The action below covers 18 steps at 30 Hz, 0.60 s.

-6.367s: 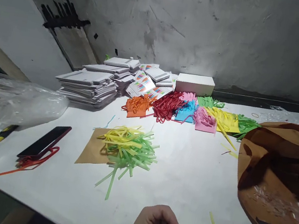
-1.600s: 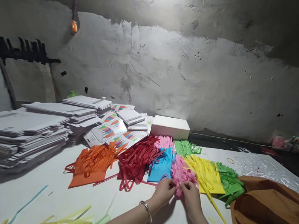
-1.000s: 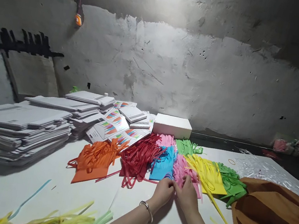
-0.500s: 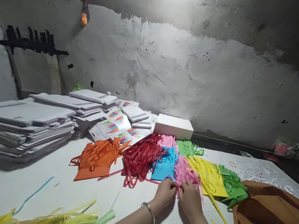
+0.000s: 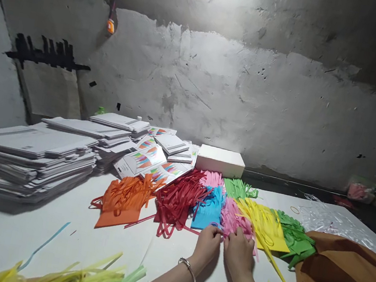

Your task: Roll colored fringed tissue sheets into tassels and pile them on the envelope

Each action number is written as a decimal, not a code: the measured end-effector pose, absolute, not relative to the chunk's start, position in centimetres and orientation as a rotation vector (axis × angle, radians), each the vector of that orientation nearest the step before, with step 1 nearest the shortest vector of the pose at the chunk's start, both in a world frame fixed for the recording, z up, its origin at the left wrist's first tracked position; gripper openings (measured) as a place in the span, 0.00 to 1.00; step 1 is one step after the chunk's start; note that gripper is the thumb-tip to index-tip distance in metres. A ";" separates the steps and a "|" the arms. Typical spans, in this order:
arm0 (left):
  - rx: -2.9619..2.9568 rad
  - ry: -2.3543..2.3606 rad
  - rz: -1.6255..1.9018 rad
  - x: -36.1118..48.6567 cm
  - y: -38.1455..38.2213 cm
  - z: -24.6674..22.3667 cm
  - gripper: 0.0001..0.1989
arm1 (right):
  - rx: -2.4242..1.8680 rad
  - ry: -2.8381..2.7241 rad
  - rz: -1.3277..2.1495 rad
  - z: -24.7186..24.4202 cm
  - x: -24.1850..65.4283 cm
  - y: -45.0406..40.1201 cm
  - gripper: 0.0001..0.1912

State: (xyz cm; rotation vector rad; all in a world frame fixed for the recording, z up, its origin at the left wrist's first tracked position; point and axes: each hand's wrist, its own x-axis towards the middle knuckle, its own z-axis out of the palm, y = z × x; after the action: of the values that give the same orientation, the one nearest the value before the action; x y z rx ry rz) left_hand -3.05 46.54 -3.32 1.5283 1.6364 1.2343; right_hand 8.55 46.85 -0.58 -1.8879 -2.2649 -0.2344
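Note:
Side by side at the near edge of a pink paper fringe [image 5: 235, 216], both my hands are closed. My left hand [image 5: 207, 246] pinches at the lower left corner, where a small purple-blue loop [image 5: 216, 225] shows above the fingers. My right hand [image 5: 238, 251] has its fingers bent down onto the pink paper, close to the left fingertips. Just what lies between the fingertips is hidden. A blue fringe [image 5: 204, 218] lies left of the pink one, then a dark red one [image 5: 176, 201] and an orange one [image 5: 119, 209]. To the right are a yellow fringe [image 5: 278, 235] and a green one [image 5: 296, 238].
Stacks of white cardboard pieces [image 5: 29, 138] fill the left side of the white table [image 5: 112, 248]. Printed cards [image 5: 145, 158] and a white box [image 5: 221, 160] stand at the back. Brown cloth [image 5: 338, 277] covers the right corner. Yellow-green strips [image 5: 78, 281] lie in front.
The view has shifted slightly, so everything sits a little further right. Both hands stay at the pink fringe, with the right fingers slightly more bunched.

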 end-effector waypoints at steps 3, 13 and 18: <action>1.522 1.634 1.252 -3.0 46.6 -3.5 0.10 | -1.905 -2.212 -0.153 -1.3 8.8 47.2 0.09; 1.580 1.638 1.312 -2.9 46.2 -3.6 0.11 | -1.792 -2.064 0.164 -2.5 10.3 48.5 0.10; 1.670 1.637 1.303 -2.7 46.0 -3.6 0.12 | -1.738 -1.975 0.337 -3.2 10.7 49.3 0.10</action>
State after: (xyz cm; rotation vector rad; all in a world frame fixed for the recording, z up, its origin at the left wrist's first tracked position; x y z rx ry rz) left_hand -2.72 46.01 -3.61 1.6696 1.6368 1.3033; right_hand 10.68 49.30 -3.16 -1.7384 -1.9751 0.3367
